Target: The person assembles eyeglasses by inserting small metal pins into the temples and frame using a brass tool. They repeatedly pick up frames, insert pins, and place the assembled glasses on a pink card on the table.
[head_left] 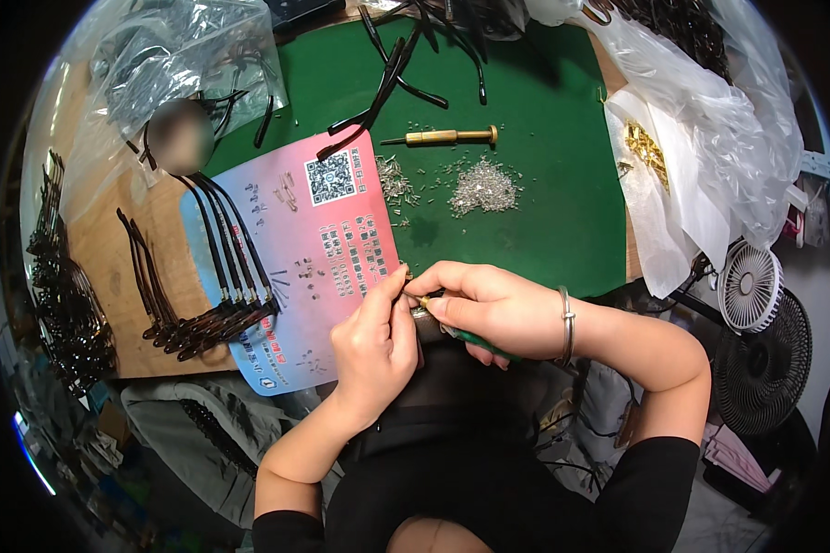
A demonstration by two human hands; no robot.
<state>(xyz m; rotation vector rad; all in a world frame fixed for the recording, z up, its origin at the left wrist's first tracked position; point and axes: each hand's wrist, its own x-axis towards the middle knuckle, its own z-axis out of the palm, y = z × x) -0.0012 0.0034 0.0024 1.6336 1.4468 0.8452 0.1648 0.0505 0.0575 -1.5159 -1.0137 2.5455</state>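
Close together at the table's near edge, both my hands are closed. The thumb and fingers of my left hand (378, 336) pinch a small gold-coloured metal part (408, 275), mostly hidden by the fingertips. Wrapped in my right hand (498, 309) is a slim green-handled tool (478, 345) with a brass-coloured front end, its tip meeting the left fingertips. It looks like a screwdriver. Left of my hands, several dark eyeglass temples (233, 241) lie side by side on a pink-and-blue printed sheet (290, 249). Ahead lies a heap of tiny silvery screws (485, 187).
A brass screwdriver (450, 136) rests on the green mat (563, 184) beyond a smaller pile of pins (395, 182). More black temples (378, 97) lie crossed at the back. Gold parts (647, 152) sit on white paper at right, near a small white fan (750, 286).
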